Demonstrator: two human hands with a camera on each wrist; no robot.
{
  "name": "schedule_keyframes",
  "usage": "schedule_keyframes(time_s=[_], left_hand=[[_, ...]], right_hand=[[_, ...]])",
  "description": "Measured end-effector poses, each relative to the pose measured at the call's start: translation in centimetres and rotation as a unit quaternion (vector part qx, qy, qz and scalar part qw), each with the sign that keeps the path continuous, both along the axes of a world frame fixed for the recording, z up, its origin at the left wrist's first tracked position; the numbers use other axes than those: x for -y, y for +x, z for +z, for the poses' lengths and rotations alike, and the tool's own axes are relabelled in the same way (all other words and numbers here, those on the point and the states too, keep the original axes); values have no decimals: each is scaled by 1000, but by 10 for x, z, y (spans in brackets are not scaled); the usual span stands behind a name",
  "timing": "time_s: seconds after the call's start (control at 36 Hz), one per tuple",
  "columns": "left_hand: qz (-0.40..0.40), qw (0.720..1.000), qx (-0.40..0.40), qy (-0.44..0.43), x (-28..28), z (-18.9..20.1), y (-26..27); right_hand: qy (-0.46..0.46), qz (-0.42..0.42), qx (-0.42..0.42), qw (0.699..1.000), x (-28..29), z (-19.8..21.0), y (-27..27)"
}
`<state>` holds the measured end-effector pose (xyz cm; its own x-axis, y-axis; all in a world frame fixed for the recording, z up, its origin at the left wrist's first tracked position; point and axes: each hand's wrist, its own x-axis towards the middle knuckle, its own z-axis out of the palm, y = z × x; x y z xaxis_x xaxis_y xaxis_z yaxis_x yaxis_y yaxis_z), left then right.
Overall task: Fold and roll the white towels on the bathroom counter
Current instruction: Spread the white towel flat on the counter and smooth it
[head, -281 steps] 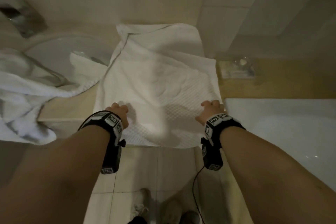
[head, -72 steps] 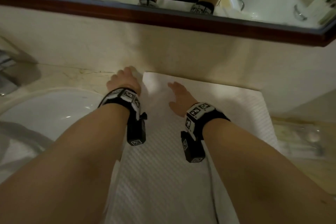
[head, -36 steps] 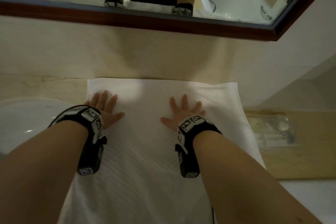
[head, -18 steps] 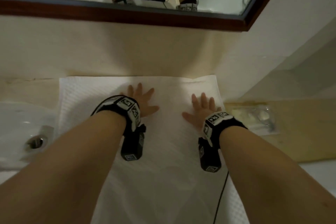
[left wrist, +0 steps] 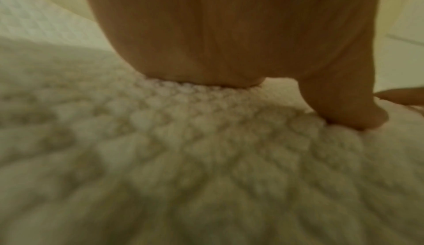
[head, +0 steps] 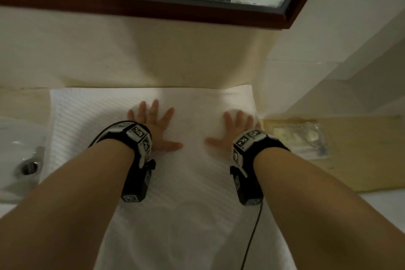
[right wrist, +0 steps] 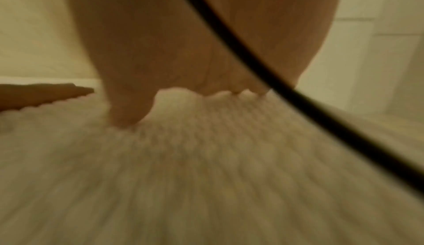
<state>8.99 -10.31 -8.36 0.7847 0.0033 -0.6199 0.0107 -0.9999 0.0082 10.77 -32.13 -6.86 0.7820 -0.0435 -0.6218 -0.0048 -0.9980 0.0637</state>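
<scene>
Smoothing the white towel (head: 192, 193) spread on the tabletop (head: 350, 160) against the wall, I keep my left hand (head: 153, 127) and right hand (head: 235, 130) flat, fingers (head: 154, 108) splayed, sweeping outward evenly before folding.

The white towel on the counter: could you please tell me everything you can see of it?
The white towel looks like a waffle-weave cotton cloth, its bumpy texture clear in both wrist views. It lies flat on the counter, far edge by the wall, left edge beside the sink, near part running out of frame. The left hand and right hand press on it, fingers spread.
</scene>
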Motion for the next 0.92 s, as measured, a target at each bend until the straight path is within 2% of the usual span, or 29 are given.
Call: schedule_keyframes(time_s=[0.08, 0.14, 0.25, 0.53, 0.58, 0.72, 0.81, 0.92], left_hand=[[1, 1000, -6, 3, 1, 1, 1], [1, 1000, -11, 7, 0, 0, 2], [-5, 1000, -24, 5, -1, 1, 5], [-6, 999, -23, -37, -9, 1, 9], [16, 999, 0, -43, -20, 1, 10], [143, 989, 7, 17, -65, 1, 9], [152, 988, 12, 16, -79, -1, 14], [160, 987, 23, 6, -82, 0, 24]], right_hand=[[47, 42, 59, 996, -18, 8, 29], [55, 57, 32, 996, -25, 1, 39], [53, 19, 23, 998, -18, -19, 34], [39, 6, 0, 999, -14, -16, 33], [29, 4, -6, 1000, -16, -12, 33], [-15, -5, -30, 999, -38, 3, 30], [5, -13, -39, 999, -58, 4, 18], [27, -36, -44, 998, -49, -13, 3]])
